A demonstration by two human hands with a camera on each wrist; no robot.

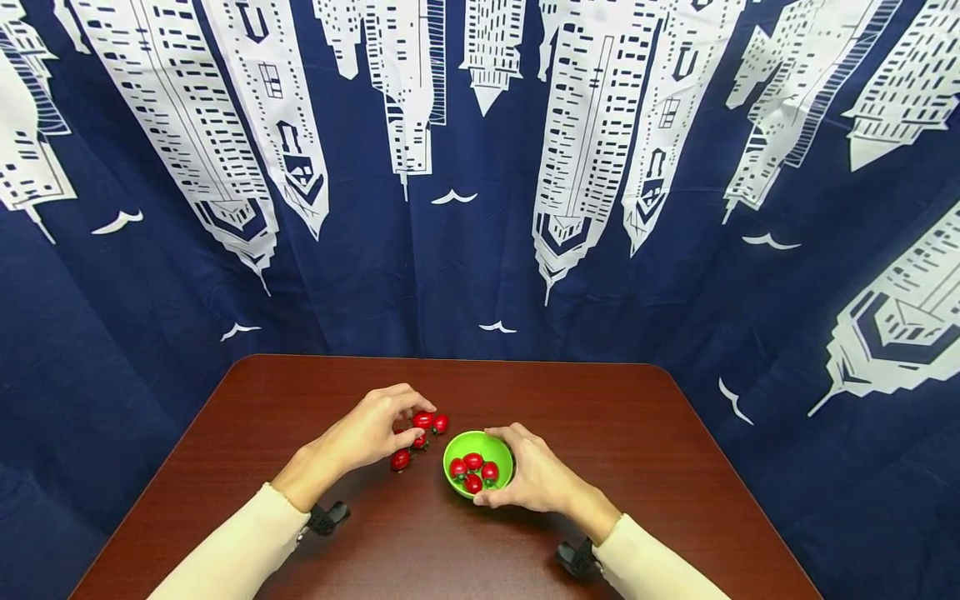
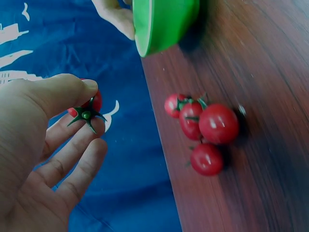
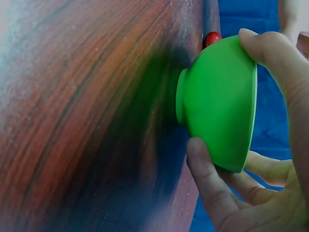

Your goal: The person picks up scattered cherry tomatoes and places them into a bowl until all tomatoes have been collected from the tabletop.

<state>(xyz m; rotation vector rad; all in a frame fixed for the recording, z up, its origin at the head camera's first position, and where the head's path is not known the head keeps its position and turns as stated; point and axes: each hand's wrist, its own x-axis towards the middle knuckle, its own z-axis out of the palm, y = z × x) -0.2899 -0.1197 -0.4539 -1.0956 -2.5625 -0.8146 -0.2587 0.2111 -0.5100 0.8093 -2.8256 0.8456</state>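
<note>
My left hand [image 1: 372, 429] is over a small group of cherry tomatoes [image 1: 401, 460] on the table. In the left wrist view its thumb and fingers pinch one cherry tomato [image 2: 97, 102], whose green star-shaped stalk end shows. Several loose tomatoes [image 2: 218, 123] lie close together below that hand. To their right is a green bowl [image 1: 491, 444], with several red tomatoes [image 1: 472, 461] inside. My right hand [image 1: 534, 473] grips the bowl from its right side, thumb and fingers spread around it. The right wrist view shows the bowl's outer wall [image 3: 219, 96] but hides its contents.
The dark reddish-brown wooden table [image 1: 600, 417] reaches to a straight far edge with rounded corners. Behind it hangs a navy curtain [image 1: 360, 275] printed with white buildings and birds. Dark straps with small devices [image 1: 327, 518] sit at both wrists.
</note>
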